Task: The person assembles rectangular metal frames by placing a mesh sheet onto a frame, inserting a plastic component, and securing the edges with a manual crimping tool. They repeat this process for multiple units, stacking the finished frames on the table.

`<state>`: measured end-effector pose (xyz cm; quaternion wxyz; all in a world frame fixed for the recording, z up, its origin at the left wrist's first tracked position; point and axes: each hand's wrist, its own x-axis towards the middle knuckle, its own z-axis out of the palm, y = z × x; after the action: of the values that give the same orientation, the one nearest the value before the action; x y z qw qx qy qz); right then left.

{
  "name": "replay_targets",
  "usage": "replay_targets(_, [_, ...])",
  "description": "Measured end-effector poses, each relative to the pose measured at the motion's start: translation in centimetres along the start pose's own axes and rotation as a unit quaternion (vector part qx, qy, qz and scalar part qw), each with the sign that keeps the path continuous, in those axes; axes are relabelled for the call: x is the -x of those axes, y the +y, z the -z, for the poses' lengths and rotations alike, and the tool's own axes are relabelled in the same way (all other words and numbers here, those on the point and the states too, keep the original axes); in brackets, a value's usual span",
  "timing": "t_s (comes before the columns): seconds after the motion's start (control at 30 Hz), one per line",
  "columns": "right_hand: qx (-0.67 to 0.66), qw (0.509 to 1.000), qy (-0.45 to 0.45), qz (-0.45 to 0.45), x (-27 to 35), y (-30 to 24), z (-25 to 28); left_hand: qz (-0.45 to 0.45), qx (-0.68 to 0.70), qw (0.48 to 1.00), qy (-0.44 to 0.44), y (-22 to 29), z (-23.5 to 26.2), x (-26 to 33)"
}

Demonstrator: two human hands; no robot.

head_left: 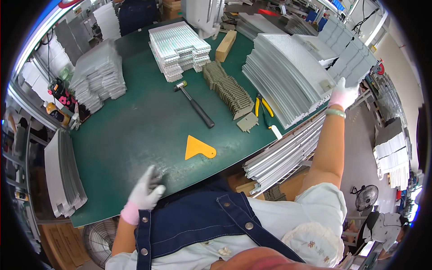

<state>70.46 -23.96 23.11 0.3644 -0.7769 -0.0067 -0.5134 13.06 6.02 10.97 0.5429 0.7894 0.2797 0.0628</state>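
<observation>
My left hand (146, 191), in a white glove with a pink cuff, rests flat on the near edge of the green work table (135, 130), holding nothing. My right hand (344, 94), also gloved, reaches far right and grips the edge of the top sheet of a fanned stack of white perforated metal sheets (288, 72). A yellow plastic scraper (199, 148) lies on the table between my hands. A black-handled mallet (195, 105) lies beyond it.
A stack of ribbed silver panels (179, 49), a row of tan comb-shaped pieces (227, 89), yellow-handled pliers (263, 107) and a wooden block (226, 45) sit on the table. More sheet stacks (96, 74) stand left. Long white profiles (283, 155) lie below the right edge.
</observation>
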Motion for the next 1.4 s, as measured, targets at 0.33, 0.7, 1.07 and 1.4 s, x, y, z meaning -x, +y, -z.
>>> replay_targets(0.33, [-0.34,0.714,-0.453,0.411,33.1,-11.4,12.9,0.146,-0.492,0.69,0.511,-13.8,35.5,18.6])
replay_targets(0.7, [-0.233,0.686,-0.503,0.471,39.6,-14.3,14.7,0.344,-0.362,0.782,0.373,-15.4,35.8,22.7])
replay_targets(1.07, [-0.238,0.697,-0.485,0.471,40.4,-14.4,14.9,0.486,-0.275,0.733,0.389,-13.6,41.4,23.6])
replay_targets(1.4, [-0.236,0.698,-0.488,0.468,40.5,-14.5,14.8,0.018,-0.42,0.731,0.537,-13.1,36.3,25.0])
